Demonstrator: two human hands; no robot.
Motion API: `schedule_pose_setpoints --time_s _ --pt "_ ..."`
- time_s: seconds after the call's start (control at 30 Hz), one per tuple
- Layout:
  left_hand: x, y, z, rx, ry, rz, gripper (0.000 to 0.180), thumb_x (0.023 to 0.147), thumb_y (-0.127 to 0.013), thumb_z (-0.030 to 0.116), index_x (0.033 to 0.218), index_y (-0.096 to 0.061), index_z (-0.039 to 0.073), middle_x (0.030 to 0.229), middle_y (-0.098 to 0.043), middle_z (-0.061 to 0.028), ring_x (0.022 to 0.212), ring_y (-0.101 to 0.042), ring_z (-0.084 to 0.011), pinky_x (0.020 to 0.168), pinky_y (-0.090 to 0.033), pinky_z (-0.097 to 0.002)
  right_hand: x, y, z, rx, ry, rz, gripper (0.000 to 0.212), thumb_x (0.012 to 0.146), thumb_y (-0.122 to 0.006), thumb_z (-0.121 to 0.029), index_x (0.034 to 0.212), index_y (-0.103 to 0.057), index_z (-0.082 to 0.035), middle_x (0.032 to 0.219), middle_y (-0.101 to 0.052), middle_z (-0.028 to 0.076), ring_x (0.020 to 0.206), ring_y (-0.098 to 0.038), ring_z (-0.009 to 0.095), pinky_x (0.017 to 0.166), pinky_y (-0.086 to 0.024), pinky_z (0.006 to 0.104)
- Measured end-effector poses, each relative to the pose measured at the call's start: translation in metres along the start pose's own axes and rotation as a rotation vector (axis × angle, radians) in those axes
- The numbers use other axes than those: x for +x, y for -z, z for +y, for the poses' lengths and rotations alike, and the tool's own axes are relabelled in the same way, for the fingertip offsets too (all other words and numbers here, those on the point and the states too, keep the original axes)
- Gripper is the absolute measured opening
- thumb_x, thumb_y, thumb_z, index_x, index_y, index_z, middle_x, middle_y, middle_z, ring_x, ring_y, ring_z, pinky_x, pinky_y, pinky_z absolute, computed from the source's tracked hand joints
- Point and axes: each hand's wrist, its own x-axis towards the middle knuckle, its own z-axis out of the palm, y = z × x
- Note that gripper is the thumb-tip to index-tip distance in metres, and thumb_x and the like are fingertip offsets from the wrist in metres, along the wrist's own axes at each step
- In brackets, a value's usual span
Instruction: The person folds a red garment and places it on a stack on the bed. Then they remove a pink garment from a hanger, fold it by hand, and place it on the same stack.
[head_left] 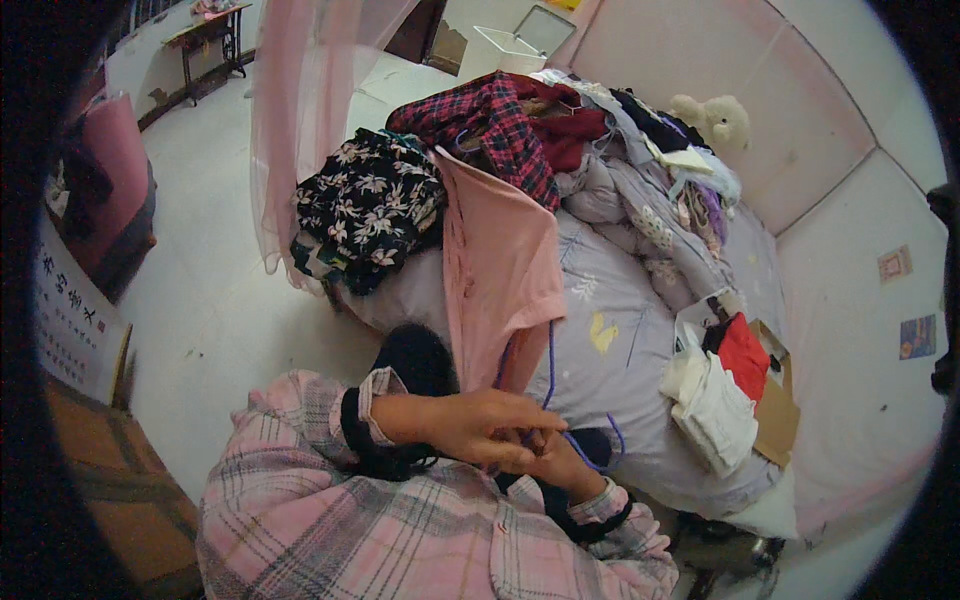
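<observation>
Pinching purple hanger [551, 365] w/ L hand [485, 425] & R hand [568, 464], pink garment [500, 260] just beyond, draped over bed [640, 390] edge.

Floor [195, 265] pale – along bed's [605, 335] left edge | pink curtain [295, 110] hanging by that edge | pale wall [850, 270] – past right edge | table [206, 27] beyond far-left corner

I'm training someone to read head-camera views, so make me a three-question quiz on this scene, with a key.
1. True or false: the left hand and right hand are close together beside a purple bent rod.
2. Which garment on the bed is nearest the hands? a) black floral; b) pink; c) red plaid.
3. What colour is the stuffed toy beyond the heaped clothes?

Key: 1 true; 2 b, the pink garment; 3 cream.
</observation>
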Motion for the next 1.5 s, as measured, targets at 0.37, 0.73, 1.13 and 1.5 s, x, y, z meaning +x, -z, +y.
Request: schedule_pose_setpoints --time_s 0.37,0.73,1.13,1.5 --pt "-0.003 0.033 -0.008 1.063 -0.129 0.673 0.036 0.078 -0.068 0.004 0.114 -0.062 0.002 0.085 -0.061 -0.0125 0.072 -0.061 -0.0314 0.063 -0.050 -0.0383 -0.027 -0.002 0.007 -0.258 0.125 0.298 0.017 0.090 -0.067 -0.016 0.102 -0.066 -0.003 0.081 -0.057 -0.004 0.070 -0.048 0.004 0.061 -0.038 0.0208" --pt "-0.006 0.070 0.003 1.324 0.043 0.714 0.048 0.067 -0.067 0.003 0.115 -0.062 0.001 0.104 -0.055 -0.0184 0.098 -0.056 -0.0372 0.086 -0.048 -0.0411 -0.029 -0.006 0.002 -0.407 0.024 0.234 0.026 0.093 -0.064 -0.027 0.090 -0.067 -0.001 0.076 -0.066 0.006 0.068 -0.059 0.014 0.061 -0.047 0.0315" --pt "-0.026 0.113 -0.003 0.735 0.376 0.749 0.017 0.071 -0.062 0.004 0.086 -0.070 -0.001 0.074 -0.066 -0.0114 0.074 -0.066 -0.0251 0.068 -0.051 -0.0312 -0.046 0.014 0.012 -0.606 0.071 0.308 0.026 0.091 -0.064 -0.026 0.084 -0.065 -0.001 0.069 -0.060 0.006 0.062 -0.051 0.015 0.059 -0.044 0.0304" --pt "-0.044 0.152 -0.005 0.122 0.835 0.773 0.029 0.068 -0.044 -0.004 0.076 -0.072 0.001 0.069 -0.065 -0.0071 0.061 -0.059 -0.0131 0.059 -0.045 -0.0239 -0.058 0.035 0.029 -0.254 0.442 0.516 0.030 0.099 -0.047 -0.019 0.080 -0.059 0.000 0.069 -0.057 0.008 0.068 -0.057 0.021 0.079 -0.050 0.0396"
